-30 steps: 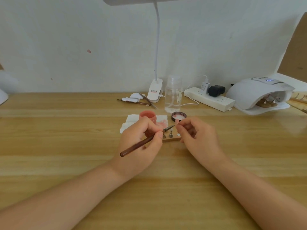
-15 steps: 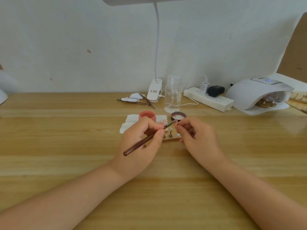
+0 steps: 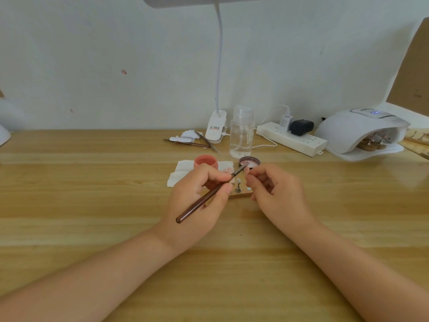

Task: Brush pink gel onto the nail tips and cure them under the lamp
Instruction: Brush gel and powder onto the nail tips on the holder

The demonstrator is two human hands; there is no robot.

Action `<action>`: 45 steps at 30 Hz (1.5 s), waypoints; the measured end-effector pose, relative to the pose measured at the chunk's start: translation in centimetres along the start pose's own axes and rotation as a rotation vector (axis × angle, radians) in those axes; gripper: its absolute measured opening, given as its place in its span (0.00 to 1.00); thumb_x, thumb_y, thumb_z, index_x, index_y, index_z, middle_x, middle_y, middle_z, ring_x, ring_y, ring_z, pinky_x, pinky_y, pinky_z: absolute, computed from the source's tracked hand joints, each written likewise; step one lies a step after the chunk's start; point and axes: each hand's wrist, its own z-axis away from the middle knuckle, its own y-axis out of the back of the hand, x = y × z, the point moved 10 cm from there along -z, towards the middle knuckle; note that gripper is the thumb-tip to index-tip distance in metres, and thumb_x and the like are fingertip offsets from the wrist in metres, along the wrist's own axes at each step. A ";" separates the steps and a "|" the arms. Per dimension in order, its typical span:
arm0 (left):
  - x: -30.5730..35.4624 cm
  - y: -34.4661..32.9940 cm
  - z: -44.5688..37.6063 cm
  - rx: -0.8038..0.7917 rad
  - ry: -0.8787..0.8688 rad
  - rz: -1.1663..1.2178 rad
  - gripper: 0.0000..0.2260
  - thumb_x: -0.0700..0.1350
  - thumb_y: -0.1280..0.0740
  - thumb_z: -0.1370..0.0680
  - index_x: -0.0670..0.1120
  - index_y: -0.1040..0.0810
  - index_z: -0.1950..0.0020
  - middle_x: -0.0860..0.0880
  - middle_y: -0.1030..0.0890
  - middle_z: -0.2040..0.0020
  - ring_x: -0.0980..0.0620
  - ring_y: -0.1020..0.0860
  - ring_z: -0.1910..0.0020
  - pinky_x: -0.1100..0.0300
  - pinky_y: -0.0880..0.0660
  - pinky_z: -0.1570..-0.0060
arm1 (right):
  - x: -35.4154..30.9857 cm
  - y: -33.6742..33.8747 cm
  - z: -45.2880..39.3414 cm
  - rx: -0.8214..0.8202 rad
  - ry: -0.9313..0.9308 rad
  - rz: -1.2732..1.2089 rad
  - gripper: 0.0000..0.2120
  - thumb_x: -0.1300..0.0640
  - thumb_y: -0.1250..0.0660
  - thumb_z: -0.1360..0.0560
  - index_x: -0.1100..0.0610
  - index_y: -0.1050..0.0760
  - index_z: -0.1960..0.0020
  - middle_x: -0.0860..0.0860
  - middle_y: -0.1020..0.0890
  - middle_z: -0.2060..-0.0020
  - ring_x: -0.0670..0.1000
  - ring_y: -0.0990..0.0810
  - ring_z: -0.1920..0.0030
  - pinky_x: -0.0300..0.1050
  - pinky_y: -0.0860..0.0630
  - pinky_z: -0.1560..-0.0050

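My left hand (image 3: 197,201) grips a brown-handled brush (image 3: 204,198), its tip raised toward the fingertips of my right hand (image 3: 276,194). My right hand pinches something small at its fingertips, too small to make out, just in front of the open pink gel pot (image 3: 249,161). Between my hands lies a small wooden block (image 3: 241,194) with a nail tip on a metal stand (image 3: 238,185). The pink pot lid (image 3: 206,161) sits on a white wipe (image 3: 183,170). The white curing lamp (image 3: 362,131) stands at the far right with wooden stands inside.
A clear pump bottle (image 3: 241,133) stands behind the gel pot. A white power strip (image 3: 292,138) with plugs lies against the wall. A clip desk lamp (image 3: 217,126) rises at the back, with tools and wipes (image 3: 190,141) beside its base.
The brush tip has risen from low over the block to the right hand's fingertips near the gel pot. The right hand has shifted slightly up and back.
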 end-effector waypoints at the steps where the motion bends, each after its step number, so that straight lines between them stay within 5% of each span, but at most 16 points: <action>1: 0.1 0.0 0.0 -0.002 -0.006 -0.009 0.10 0.40 0.32 0.26 0.56 0.25 0.53 0.67 0.20 0.52 0.67 0.22 0.47 0.70 0.29 0.43 | -0.1 0.0 0.0 -0.003 0.004 0.002 0.03 0.59 0.32 0.25 0.53 0.22 0.54 0.46 0.20 0.65 0.46 0.21 0.66 0.39 0.23 0.62; 8: 0.4 0.2 0.2 -0.010 -0.019 -0.002 0.07 0.40 0.33 0.26 0.51 0.25 0.54 0.66 0.21 0.56 0.68 0.23 0.53 0.74 0.30 0.52 | 0.0 0.1 0.0 0.009 0.004 -0.041 0.06 0.60 0.32 0.25 0.49 0.24 0.57 0.49 0.19 0.65 0.50 0.21 0.66 0.43 0.23 0.62; 15: 0.2 0.3 0.0 0.028 -0.009 0.001 0.10 0.41 0.32 0.26 0.56 0.25 0.52 0.67 0.20 0.50 0.64 0.21 0.48 0.73 0.29 0.48 | 0.1 0.2 0.1 0.009 -0.012 -0.080 0.08 0.59 0.32 0.25 0.46 0.24 0.58 0.49 0.18 0.64 0.49 0.20 0.66 0.46 0.22 0.61; 20: 0.0 0.0 0.2 -0.002 -0.002 -0.006 0.08 0.42 0.32 0.26 0.54 0.24 0.53 0.63 0.19 0.55 0.66 0.22 0.48 0.70 0.29 0.44 | 0.2 0.2 0.1 0.016 -0.032 -0.093 0.08 0.59 0.31 0.25 0.47 0.24 0.57 0.49 0.18 0.64 0.51 0.20 0.65 0.48 0.21 0.60; 24: 1.0 0.3 0.2 0.004 -0.065 -0.010 0.05 0.42 0.34 0.26 0.52 0.26 0.55 0.60 0.21 0.61 0.67 0.23 0.55 0.75 0.31 0.52 | 0.4 0.2 0.0 0.017 -0.050 -0.109 0.05 0.60 0.31 0.25 0.50 0.23 0.57 0.51 0.18 0.64 0.52 0.20 0.65 0.48 0.21 0.60; 29: 0.8 0.4 0.1 0.024 -0.049 -0.027 0.10 0.40 0.32 0.25 0.56 0.26 0.53 0.65 0.20 0.54 0.67 0.22 0.51 0.74 0.30 0.48 | 0.4 0.3 0.1 0.017 -0.053 -0.115 0.06 0.59 0.31 0.25 0.48 0.24 0.58 0.50 0.18 0.64 0.51 0.20 0.65 0.45 0.22 0.61; 40: 0.2 0.6 0.2 0.007 -0.005 0.015 0.02 0.46 0.37 0.26 0.51 0.26 0.58 0.54 0.21 0.59 0.61 0.23 0.58 0.74 0.31 0.53 | 0.5 0.3 0.0 0.016 -0.058 -0.096 0.07 0.58 0.32 0.25 0.46 0.24 0.58 0.50 0.18 0.64 0.51 0.20 0.65 0.44 0.22 0.61; 45: -1.7 0.7 0.2 0.054 0.141 0.150 0.03 0.54 0.36 0.26 0.62 0.23 0.57 0.51 0.18 0.55 0.45 0.22 0.41 0.50 0.24 0.44 | 0.0 0.3 0.1 0.013 -0.023 -0.092 0.09 0.59 0.31 0.25 0.44 0.24 0.58 0.48 0.19 0.64 0.50 0.20 0.64 0.45 0.22 0.60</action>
